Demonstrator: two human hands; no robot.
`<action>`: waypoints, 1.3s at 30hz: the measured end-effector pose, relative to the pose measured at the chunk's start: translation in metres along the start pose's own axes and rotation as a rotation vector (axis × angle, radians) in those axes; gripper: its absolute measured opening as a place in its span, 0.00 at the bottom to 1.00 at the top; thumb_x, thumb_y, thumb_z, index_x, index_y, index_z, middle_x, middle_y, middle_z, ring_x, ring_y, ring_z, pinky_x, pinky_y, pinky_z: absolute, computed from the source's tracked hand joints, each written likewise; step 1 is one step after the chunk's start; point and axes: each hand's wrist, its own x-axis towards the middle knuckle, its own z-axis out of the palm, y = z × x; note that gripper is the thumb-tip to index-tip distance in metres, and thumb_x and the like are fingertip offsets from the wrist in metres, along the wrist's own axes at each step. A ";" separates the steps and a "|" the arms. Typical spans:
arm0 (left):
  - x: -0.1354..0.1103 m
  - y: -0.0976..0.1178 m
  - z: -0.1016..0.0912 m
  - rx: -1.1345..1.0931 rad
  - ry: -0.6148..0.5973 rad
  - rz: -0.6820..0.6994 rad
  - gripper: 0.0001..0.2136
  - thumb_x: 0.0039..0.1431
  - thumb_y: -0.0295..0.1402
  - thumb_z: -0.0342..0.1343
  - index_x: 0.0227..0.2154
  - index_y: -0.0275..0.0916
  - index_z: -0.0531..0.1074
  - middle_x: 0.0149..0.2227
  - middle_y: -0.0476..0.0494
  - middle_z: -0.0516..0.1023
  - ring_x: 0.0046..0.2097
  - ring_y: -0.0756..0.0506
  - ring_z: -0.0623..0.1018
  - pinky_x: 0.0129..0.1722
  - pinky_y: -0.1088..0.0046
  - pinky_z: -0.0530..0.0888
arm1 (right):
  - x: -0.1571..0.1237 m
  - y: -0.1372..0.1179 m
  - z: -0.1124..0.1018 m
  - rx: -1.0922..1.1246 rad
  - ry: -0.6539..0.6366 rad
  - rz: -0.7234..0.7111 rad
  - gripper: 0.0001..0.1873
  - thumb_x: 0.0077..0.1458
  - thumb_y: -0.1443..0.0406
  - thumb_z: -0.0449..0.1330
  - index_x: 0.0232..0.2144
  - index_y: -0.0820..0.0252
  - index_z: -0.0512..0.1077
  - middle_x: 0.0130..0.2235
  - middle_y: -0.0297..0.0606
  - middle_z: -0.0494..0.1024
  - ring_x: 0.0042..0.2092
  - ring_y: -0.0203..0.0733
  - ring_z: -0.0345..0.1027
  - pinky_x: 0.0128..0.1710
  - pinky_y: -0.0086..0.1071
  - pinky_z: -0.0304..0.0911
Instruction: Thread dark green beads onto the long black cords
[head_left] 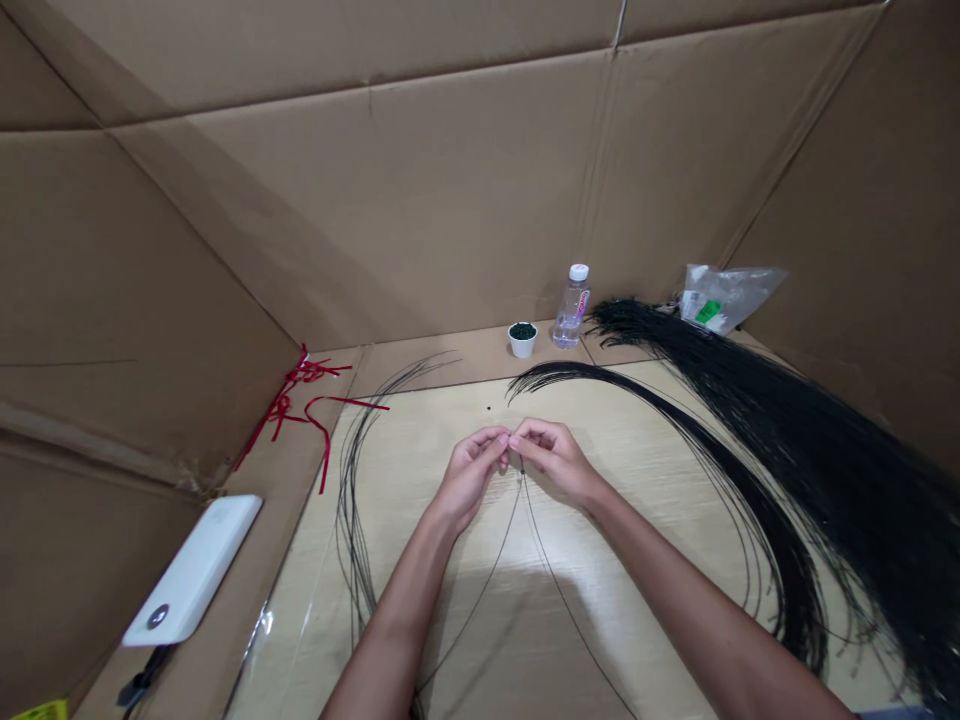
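Observation:
My left hand (472, 470) and my right hand (555, 458) meet fingertip to fingertip above the pale table (645, 440). Both are pinched on a thin black strand (536, 545) whose two ends trail down toward me in a V. A tiny dark bead seems to sit at the pinch, too small to be sure. A small white cup of dark beads (522, 338) stands at the back. A thick bundle of black strands (795, 440) lies to the right, a thinner curved sheaf (697, 440) arcs beside it, and a few loose strands (352, 500) lie on the left.
Cardboard walls (420, 200) enclose the table on three sides. A clear water bottle (571, 306) stands next to the cup, a plastic bag (724, 296) lies at the back right, red twist ties (300, 400) on the left, and a white power bank (195, 575) at the near left.

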 end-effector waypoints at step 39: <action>-0.001 0.003 -0.002 0.232 0.192 0.203 0.20 0.50 0.48 0.76 0.33 0.37 0.80 0.24 0.52 0.72 0.25 0.52 0.66 0.27 0.75 0.61 | 0.000 0.006 -0.008 -0.239 -0.029 -0.010 0.16 0.62 0.53 0.71 0.32 0.59 0.77 0.29 0.33 0.74 0.31 0.38 0.63 0.34 0.34 0.57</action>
